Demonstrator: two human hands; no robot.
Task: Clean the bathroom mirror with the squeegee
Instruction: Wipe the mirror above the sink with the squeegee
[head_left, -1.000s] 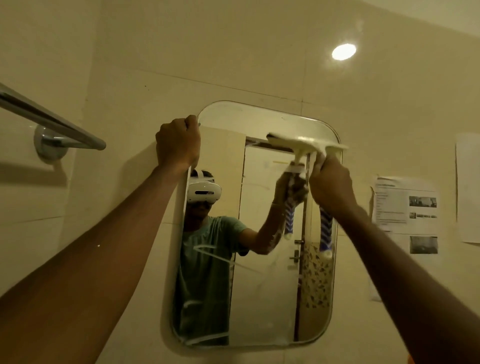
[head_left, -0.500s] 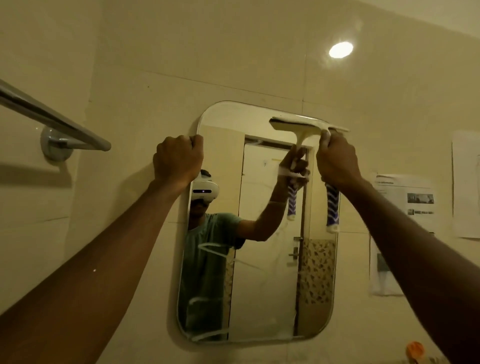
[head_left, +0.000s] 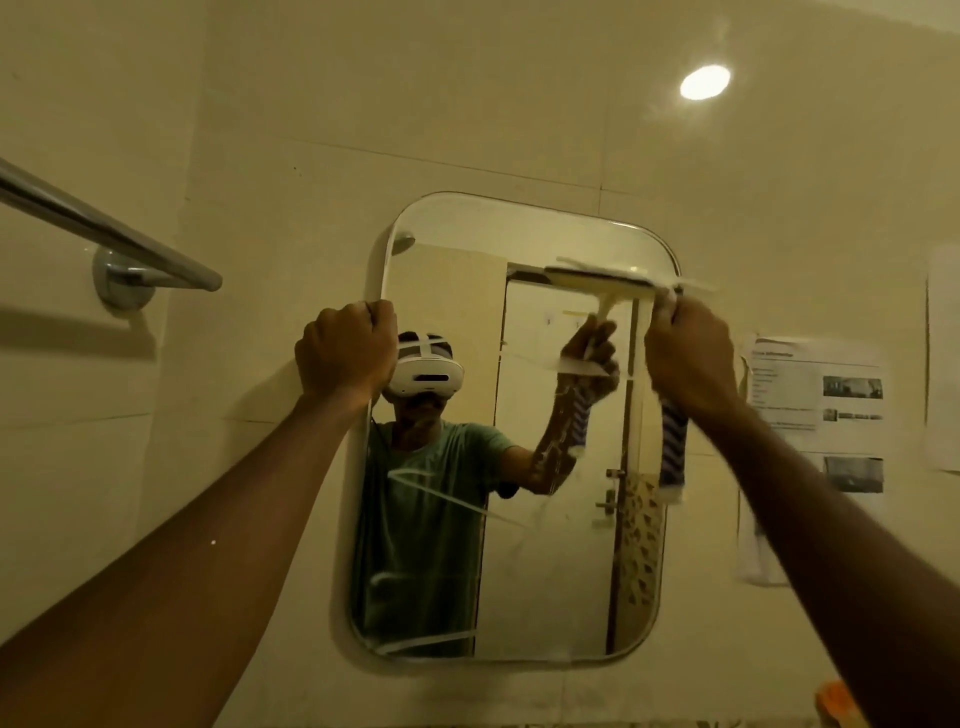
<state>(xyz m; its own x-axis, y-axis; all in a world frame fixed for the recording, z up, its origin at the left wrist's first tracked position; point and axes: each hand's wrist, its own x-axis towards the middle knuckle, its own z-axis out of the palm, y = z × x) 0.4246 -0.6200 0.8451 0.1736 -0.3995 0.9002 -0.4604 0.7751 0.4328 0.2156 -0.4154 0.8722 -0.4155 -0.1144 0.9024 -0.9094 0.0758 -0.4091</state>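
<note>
Beige tile (head_left: 467, 104) covers the wall ahead of us, and the mirror (head_left: 545, 545), an upright pane with rounded corners, hangs on it. Our left hand (head_left: 343, 353) is closed on the mirror's left edge, up near the top corner, the fingers curled round the rim. Our right hand (head_left: 688, 353) wraps the squeegee (head_left: 672, 447) high on its handle, fingers curled tight round it. The blue-and-white striped lower part of the handle hangs below the wrist, in front of the mirror's right edge. The pale blade (head_left: 597, 278) lies crosswise against the glass near the top of the right side, its outer end reaching past the rim onto the tile. Thin white streaks (head_left: 452, 501) cross the middle and lower glass in slanted lines. In the glass we see a person (head_left: 415, 545) in a green T-shirt and a white headset (head_left: 423, 376). To the left a metal towel rail (head_left: 104, 228) juts from the wall on a round mount. To the right of the mirror a printed sheet (head_left: 815, 395) with small photographs is stuck to the tile, with another pale sheet (head_left: 943, 358) at the far right. A bright round spot of light (head_left: 704, 82) shines on the tile above, and something orange (head_left: 836, 701) shows blurred at the bottom right.
</note>
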